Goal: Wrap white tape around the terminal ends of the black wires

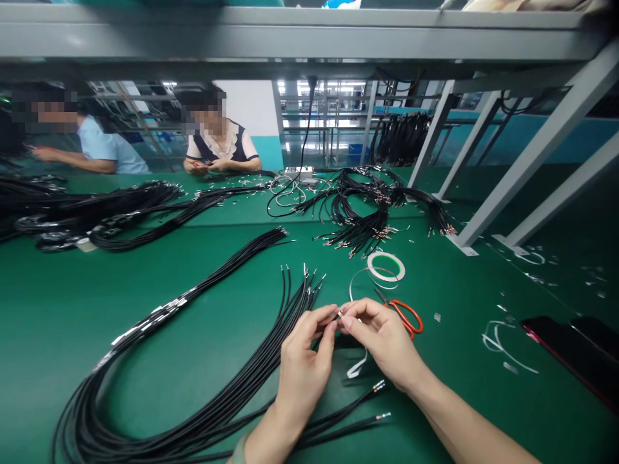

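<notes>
Together, left fingers and right fingers pinch a cable end between their tips.

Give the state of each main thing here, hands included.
Left hand, fingertips pinched at a small piece
Right hand, fingertips pinched at the same piece
Orange-handled scissors, lying down, partly hidden
White tape roll, flat, partly unwound
Near black cables, bent into a U
Far black cables, loosely coiled

cables: smooth matt plastic | cable tips: shiny metal | scissor handles: glossy plastic | tabletop: smooth, faint sheen
</notes>
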`<move>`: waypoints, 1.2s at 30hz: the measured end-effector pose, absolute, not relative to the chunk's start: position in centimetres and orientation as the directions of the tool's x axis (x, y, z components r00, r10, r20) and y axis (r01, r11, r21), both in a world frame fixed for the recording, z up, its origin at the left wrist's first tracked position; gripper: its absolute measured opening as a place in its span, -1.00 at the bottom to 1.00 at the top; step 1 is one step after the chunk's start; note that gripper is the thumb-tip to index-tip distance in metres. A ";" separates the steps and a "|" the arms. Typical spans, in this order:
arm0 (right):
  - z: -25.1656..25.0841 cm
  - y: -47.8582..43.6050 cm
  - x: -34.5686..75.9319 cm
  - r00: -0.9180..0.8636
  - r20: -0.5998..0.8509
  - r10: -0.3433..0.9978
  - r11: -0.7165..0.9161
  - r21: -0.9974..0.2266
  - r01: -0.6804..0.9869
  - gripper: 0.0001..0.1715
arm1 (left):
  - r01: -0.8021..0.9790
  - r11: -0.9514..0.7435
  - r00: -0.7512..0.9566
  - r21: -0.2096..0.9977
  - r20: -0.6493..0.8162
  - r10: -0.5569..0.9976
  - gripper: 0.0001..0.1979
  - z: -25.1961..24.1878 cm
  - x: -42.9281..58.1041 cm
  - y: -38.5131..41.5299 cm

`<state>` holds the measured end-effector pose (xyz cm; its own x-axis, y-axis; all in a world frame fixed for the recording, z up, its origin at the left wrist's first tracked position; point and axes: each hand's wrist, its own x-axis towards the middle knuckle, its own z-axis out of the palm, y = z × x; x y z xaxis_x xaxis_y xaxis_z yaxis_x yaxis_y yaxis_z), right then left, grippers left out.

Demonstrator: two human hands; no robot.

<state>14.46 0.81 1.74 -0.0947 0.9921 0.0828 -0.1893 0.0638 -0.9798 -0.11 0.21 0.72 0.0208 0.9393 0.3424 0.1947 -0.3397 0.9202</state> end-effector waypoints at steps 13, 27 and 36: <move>1.7 1.0 14.5 -0.082 0.050 0.995 0.030 -0.971 -0.237 -0.82 | 0.288 -0.451 0.099 0.845 0.442 0.891 -0.71 1.4 -0.2 0.2; 1.4 1.2 14.7 -0.088 0.064 0.994 0.047 -0.983 -0.179 -0.83 | -0.138 0.012 0.090 0.990 0.001 0.996 -0.81 1.2 0.2 1.0; 1.4 1.0 14.5 -0.092 0.066 0.994 0.054 -0.991 -0.122 -0.83 | -0.257 0.176 0.140 0.950 -0.144 0.980 -0.71 1.4 0.3 0.9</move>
